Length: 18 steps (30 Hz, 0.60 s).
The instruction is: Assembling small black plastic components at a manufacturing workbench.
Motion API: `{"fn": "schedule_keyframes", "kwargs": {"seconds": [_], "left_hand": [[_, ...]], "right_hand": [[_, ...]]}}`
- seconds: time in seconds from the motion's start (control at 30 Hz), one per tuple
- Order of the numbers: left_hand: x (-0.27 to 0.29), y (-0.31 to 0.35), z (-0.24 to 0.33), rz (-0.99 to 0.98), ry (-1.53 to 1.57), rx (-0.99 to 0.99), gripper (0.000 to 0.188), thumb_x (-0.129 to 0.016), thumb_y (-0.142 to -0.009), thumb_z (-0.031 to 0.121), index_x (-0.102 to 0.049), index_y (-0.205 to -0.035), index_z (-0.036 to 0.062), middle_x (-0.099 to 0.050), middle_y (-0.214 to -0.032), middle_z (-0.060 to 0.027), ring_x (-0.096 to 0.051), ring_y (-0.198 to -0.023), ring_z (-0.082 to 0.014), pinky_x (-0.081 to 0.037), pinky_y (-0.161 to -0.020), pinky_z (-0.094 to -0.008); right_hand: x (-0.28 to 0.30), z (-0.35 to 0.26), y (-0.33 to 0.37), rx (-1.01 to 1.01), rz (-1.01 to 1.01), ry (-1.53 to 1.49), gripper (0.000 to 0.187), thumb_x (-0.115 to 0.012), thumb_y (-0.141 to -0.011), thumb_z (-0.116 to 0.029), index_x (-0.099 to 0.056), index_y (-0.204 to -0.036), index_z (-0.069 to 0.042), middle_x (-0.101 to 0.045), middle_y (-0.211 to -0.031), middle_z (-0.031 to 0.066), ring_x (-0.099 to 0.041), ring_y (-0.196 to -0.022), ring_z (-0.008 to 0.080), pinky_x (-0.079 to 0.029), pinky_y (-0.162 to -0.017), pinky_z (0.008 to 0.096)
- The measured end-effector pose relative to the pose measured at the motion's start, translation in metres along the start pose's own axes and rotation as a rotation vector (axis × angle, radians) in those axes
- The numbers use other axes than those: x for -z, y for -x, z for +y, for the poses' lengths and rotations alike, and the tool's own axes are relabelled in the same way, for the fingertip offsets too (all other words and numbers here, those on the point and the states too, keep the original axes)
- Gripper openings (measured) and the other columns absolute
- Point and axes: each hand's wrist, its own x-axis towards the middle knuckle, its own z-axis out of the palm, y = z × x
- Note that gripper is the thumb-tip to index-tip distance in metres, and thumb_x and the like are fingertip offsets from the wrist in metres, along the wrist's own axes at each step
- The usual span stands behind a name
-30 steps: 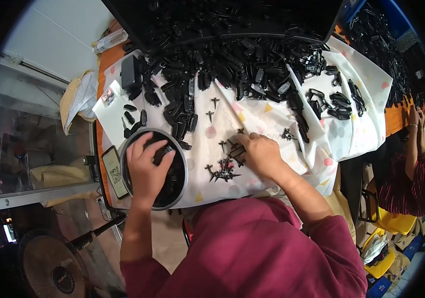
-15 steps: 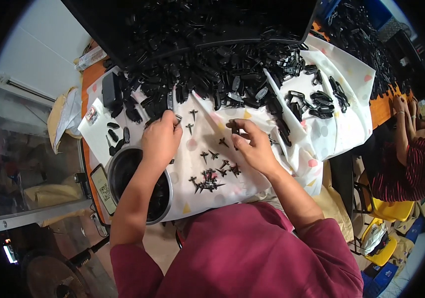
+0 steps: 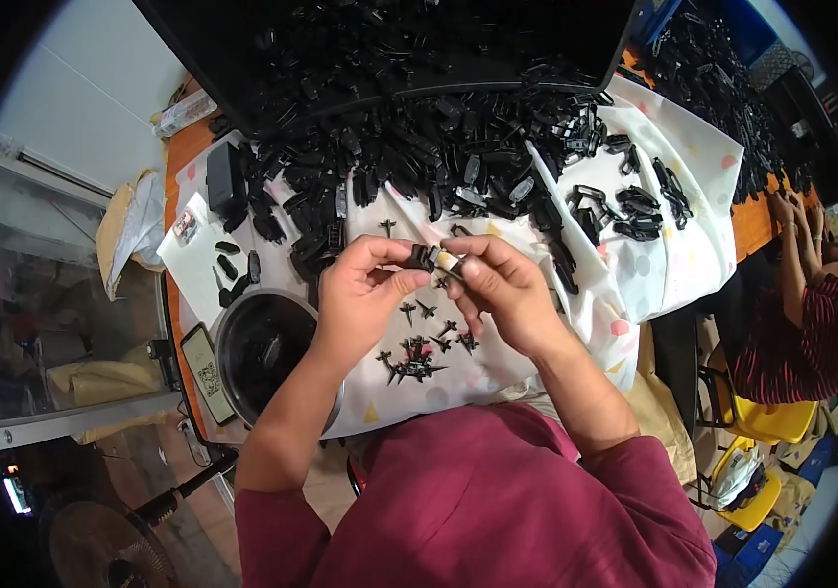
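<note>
Over the middle of the cloth my two hands are brought together. My left hand (image 3: 365, 294) pinches a black plastic part (image 3: 423, 257) between thumb and fingers. Against its right end my right hand (image 3: 512, 294) grips a small dark piece (image 3: 454, 265), mostly covered by the fingers; whether the two pieces touch I cannot tell. Just below the hands, several small dark cross-shaped pieces (image 3: 417, 361) lie in a loose cluster on the patterned white cloth (image 3: 458, 387). Beyond the hands spreads a large heap of black plastic parts (image 3: 448, 162).
A large black tray (image 3: 380, 59) stands tipped behind the heap. Left of my forearm are a black bowl (image 3: 254, 384) with dark parts in it, a phone (image 3: 205, 374) and a black box (image 3: 224, 178). At far right another person's hands (image 3: 791, 211) work beside more parts.
My left hand has come away from the heap with a black part, moving right and toward me. Both hands now meet over the cloth; my right hand has stayed about where it was.
</note>
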Motion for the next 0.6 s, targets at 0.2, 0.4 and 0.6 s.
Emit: {"fn": "schedule_keyframes", "kwargs": {"seconds": [0.2, 0.4, 0.6], "left_hand": [[0.002, 0.006, 0.009, -0.017, -0.392, -0.091, 0.031, -0.072, -0.065, 0.004, -0.06, -0.093, -0.0002, -0.06, -0.084, -0.0051, -0.054, -0.068, -0.0089, -0.045, -0.061, -0.0217], [-0.006, 0.011, 0.012, -0.063, -0.324, -0.129, 0.027, -0.069, -0.066, 0.0, -0.06, -0.092, 0.0004, -0.06, -0.081, -0.0046, -0.055, -0.067, -0.0086, -0.044, -0.059, -0.0212], [-0.01, 0.016, 0.014, -0.059, -0.178, -0.058, 0.025, -0.069, -0.067, 0.0, -0.06, -0.091, -0.0002, -0.06, -0.078, -0.0047, -0.055, -0.065, -0.0084, -0.044, -0.058, -0.021]], "right_hand": [[0.002, -0.001, 0.003, 0.002, 0.057, -0.091, 0.016, -0.051, -0.085, -0.009, -0.054, -0.097, 0.001, -0.057, -0.074, 0.0073, -0.047, -0.048, 0.009, -0.038, -0.037, 0.0193], [-0.001, -0.012, 0.009, -0.112, 0.138, -0.044, 0.009, -0.058, -0.081, -0.008, -0.058, -0.084, 0.001, -0.055, -0.07, 0.0042, -0.043, -0.044, 0.0075, -0.031, -0.033, 0.0189], [-0.007, -0.012, 0.015, -0.094, 0.183, -0.112, 0.008, -0.058, -0.081, -0.008, -0.058, -0.082, 0.0, -0.053, -0.069, 0.0029, -0.042, -0.043, 0.0064, -0.027, -0.033, 0.0178]]}}
